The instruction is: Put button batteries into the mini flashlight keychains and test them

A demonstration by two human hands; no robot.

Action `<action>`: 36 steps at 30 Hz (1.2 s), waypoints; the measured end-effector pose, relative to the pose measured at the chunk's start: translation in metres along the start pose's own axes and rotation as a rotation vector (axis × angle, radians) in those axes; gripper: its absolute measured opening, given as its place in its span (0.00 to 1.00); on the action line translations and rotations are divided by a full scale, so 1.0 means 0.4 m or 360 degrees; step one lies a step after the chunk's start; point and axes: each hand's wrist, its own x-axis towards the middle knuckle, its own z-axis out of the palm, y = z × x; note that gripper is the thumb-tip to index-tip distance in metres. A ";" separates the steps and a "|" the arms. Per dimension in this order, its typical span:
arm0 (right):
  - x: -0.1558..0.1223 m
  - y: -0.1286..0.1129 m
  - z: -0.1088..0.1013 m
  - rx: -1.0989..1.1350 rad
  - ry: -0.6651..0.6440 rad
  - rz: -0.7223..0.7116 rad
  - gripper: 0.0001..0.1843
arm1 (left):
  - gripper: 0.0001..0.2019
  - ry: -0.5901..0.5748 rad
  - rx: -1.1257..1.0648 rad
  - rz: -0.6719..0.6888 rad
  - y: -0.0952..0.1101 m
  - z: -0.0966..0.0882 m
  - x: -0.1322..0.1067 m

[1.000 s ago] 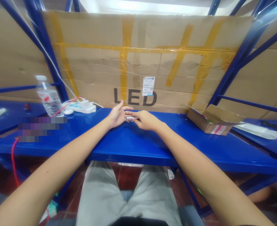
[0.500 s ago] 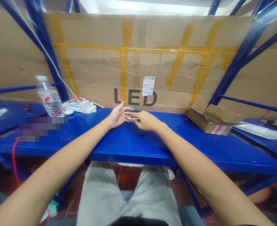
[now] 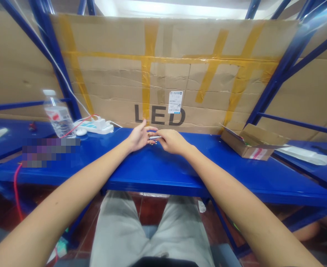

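Observation:
Both my arms reach forward over the blue metal bench (image 3: 152,167). My left hand (image 3: 139,137) lies with fingers stretched out, its fingertips touching a small silvery stick-like item (image 3: 154,137). My right hand (image 3: 172,141) is curled, pinching the other end of that thin item just above the bench. The item is too small to name for certain. Both hands meet in front of the taped cardboard sheet printed "LED" (image 3: 163,74).
A plastic water bottle (image 3: 55,115) and a white power strip (image 3: 95,125) with a red cable stand at the back left. An open cardboard box (image 3: 250,141) sits at the right, white packets (image 3: 304,154) beyond it. Blue rack posts (image 3: 56,59) frame the bench.
My right hand has shifted slightly left and up with the thin item. A hand that showed at the far right edge half a second ago is gone.

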 end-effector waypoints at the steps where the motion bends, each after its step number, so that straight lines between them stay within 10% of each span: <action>1: 0.000 0.001 -0.001 0.0003 0.0002 -0.0005 0.15 | 0.33 -0.0001 -0.0004 -0.0001 0.000 -0.001 0.000; 15: -0.001 0.012 -0.014 0.0109 0.0021 0.0122 0.16 | 0.30 -0.0014 0.0091 0.0052 -0.007 -0.014 0.011; 21: -0.003 0.040 -0.014 0.0105 0.0050 0.0330 0.16 | 0.12 0.0179 0.0872 0.0383 -0.011 -0.018 0.007; 36: 0.080 0.173 0.105 0.0136 -0.0104 0.0512 0.13 | 0.01 0.0316 0.1898 0.0652 -0.028 -0.134 0.117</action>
